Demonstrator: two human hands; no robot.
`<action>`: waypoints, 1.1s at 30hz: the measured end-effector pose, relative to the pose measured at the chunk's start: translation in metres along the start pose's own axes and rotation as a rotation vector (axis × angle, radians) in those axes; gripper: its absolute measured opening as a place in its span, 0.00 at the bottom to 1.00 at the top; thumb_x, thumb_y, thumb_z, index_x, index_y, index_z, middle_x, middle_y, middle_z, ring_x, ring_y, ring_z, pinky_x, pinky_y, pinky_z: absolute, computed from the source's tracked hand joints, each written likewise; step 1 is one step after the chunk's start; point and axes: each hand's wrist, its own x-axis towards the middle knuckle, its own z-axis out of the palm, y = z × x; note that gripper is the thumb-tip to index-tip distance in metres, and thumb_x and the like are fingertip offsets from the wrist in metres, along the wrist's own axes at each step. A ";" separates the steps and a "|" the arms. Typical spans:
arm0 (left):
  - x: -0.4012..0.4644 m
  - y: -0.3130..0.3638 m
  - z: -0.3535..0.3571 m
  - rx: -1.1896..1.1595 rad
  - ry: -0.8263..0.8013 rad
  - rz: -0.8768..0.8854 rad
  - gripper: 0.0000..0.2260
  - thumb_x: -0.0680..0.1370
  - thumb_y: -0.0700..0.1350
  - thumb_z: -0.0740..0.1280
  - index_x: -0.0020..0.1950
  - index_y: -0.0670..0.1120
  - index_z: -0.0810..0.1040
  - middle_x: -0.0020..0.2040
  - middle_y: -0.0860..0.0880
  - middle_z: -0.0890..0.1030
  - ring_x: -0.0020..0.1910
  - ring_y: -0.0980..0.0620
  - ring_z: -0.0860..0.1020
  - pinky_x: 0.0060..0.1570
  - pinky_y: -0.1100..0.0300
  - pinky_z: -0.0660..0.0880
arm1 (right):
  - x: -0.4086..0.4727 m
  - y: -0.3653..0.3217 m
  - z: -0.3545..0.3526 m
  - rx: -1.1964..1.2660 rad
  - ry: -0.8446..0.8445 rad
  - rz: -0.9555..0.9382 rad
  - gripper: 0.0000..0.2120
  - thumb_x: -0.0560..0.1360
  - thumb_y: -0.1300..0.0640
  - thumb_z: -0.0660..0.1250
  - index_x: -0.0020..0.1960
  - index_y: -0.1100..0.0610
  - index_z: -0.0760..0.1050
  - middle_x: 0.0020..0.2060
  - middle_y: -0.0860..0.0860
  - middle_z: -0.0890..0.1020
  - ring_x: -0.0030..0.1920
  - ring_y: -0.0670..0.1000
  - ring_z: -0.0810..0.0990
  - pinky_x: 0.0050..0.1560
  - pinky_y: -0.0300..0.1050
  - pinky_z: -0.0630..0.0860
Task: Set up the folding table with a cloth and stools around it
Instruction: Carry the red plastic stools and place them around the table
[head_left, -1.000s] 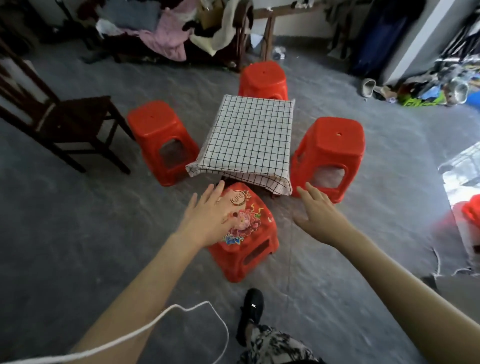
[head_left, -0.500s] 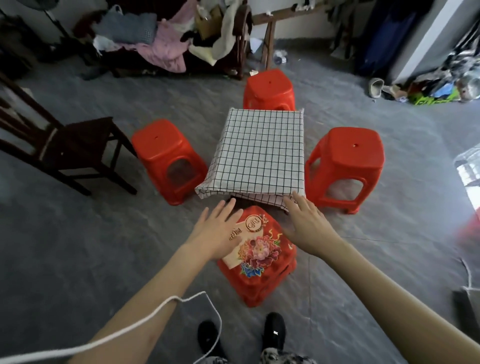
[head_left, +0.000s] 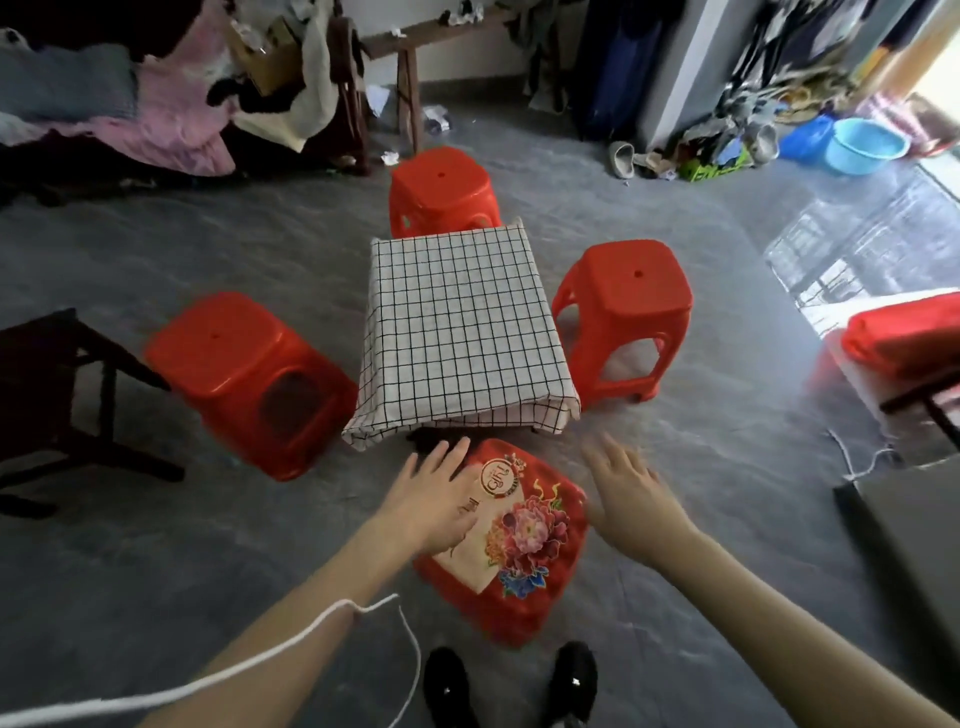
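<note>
Four red plastic stools ringed the small table under its white black-grid checked cloth (head_left: 457, 332) at centre frame: one plain stool at the far edge (head_left: 441, 189), one to the left (head_left: 244, 374), one to the right (head_left: 626, 306), and a flower-printed red stool (head_left: 524, 540) at the near edge, just below the cloth's hanging hem. The left hand (head_left: 434, 501) lay flat on that printed seat with fingers straight and spread, holding nothing. The right hand (head_left: 626, 491) sat just off the seat's right edge, fingers also spread and loose, gripping nothing (whether it touched the stool was unclear).

At upper right a light blue plastic basin (head_left: 865, 145) stood on the grey floor (head_left: 727, 467); its contents could not be made out. Open floor lay to the right of the printed stool and in front of the left stool. A dark wooden chair (head_left: 47, 395) crowded the left edge. A white cord (head_left: 311, 634) crossed the left forearm, and two black shoes (head_left: 449, 686) stood at the bottom.
</note>
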 end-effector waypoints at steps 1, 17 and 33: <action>0.008 -0.002 0.010 -0.001 -0.016 0.013 0.30 0.81 0.58 0.54 0.80 0.53 0.48 0.80 0.50 0.39 0.79 0.48 0.41 0.76 0.43 0.45 | 0.002 0.001 0.011 -0.028 -0.030 -0.003 0.32 0.80 0.43 0.58 0.78 0.51 0.49 0.79 0.54 0.50 0.77 0.57 0.53 0.75 0.55 0.56; 0.146 0.011 0.205 -0.112 -0.057 0.098 0.30 0.80 0.50 0.59 0.80 0.55 0.50 0.80 0.50 0.38 0.78 0.47 0.38 0.76 0.44 0.43 | 0.094 0.032 0.220 0.058 -0.203 0.169 0.35 0.79 0.52 0.58 0.79 0.50 0.42 0.79 0.56 0.49 0.77 0.58 0.55 0.70 0.58 0.64; 0.222 -0.042 0.260 -0.132 -0.067 -0.003 0.32 0.79 0.59 0.63 0.76 0.70 0.45 0.78 0.56 0.33 0.75 0.34 0.34 0.69 0.28 0.49 | 0.115 0.038 0.321 0.083 -0.167 0.348 0.36 0.78 0.32 0.49 0.78 0.42 0.35 0.78 0.51 0.42 0.78 0.60 0.44 0.66 0.74 0.59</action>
